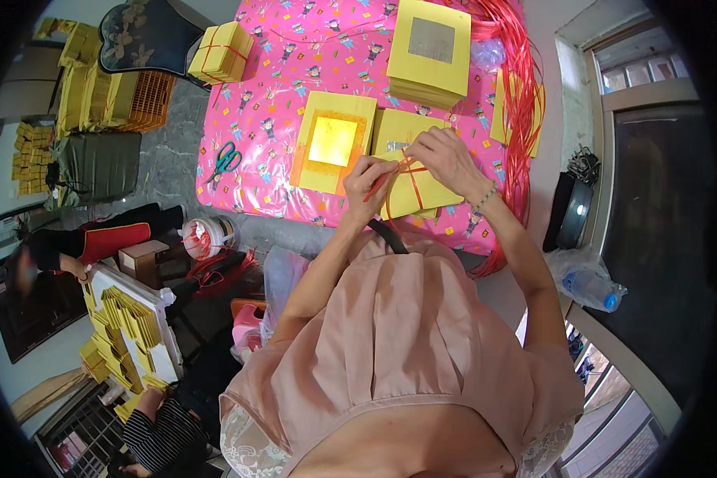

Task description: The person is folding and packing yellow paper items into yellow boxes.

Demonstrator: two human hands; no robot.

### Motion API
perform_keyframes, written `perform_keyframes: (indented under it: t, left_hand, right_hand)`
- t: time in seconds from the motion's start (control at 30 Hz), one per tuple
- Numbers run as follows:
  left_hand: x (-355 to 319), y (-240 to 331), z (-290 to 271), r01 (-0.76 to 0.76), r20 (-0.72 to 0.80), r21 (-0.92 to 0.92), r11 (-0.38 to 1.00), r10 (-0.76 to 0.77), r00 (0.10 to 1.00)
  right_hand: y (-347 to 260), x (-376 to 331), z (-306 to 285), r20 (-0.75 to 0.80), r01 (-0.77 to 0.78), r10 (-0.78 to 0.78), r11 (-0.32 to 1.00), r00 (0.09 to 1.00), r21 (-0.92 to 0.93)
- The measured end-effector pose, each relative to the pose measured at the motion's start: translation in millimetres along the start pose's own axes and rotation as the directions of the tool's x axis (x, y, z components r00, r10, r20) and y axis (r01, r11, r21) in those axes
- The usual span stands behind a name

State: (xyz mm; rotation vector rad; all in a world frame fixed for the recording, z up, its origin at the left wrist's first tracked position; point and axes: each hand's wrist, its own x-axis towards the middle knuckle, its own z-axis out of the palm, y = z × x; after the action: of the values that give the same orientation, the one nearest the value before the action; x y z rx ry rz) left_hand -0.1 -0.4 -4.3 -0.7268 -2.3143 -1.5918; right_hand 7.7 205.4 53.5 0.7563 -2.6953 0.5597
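At the near edge of the pink-covered table (251,187), a stack of yellow paper (438,188) has red string (417,185) crossing over its top. My left hand (366,190) is closed on the string at the stack's left side, and a red strand hangs below the fingers. My right hand (448,162) pinches at the crossing from above; its fingertips almost meet the left ones. Beneath them, the knot area is partly hidden. Beside my left hand lies yellow paper (313,119) with a shiny gold square (333,141) on an orange patch. More yellow sheets (394,123) lie just beyond my hands.
A tall yellow stack (428,88) with a grey square stands farther back. Loose red strands (519,103) run down the table's right side. Green-handled scissors (227,158) and a tied yellow bundle (221,52) are at left. Two people work at lower left around a white table (163,346).
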Motion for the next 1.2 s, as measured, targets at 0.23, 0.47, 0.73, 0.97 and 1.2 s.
perform_keyframes:
  t: [0.23, 0.47, 0.73, 0.97, 1.2]
  left_hand:
    - [1, 2, -5, 0.058, 0.046, -0.086, 0.995, -0.054, 0.997]
    - [-13, 3, -16, 0.123, 0.075, -0.097, 0.988, -0.116, 0.990]
    - [-22, -9, -13, 0.221, 0.042, -0.226, 0.949, -0.217, 0.975]
    - [-20, -3, -16, 0.266, 0.080, -0.208, 0.941, -0.255, 0.964]
    - [-22, 22, -17, 0.299, -0.175, -0.283, 0.911, -0.356, 0.918]
  right_hand:
    - [4, -8, 0, 0.012, -0.060, 0.060, 0.998, 0.998, -0.001]
    - [14, -22, -3, -0.028, -0.101, 0.100, 0.995, 0.995, -0.010]
    - [15, -33, 2, -0.026, -0.209, 0.213, 0.970, 0.977, 0.122]
    - [20, -40, 5, -0.018, -0.287, 0.303, 0.918, 0.953, 0.274]
    - [25, -69, 25, 0.065, -0.615, 0.800, 0.403, 0.596, 0.678]
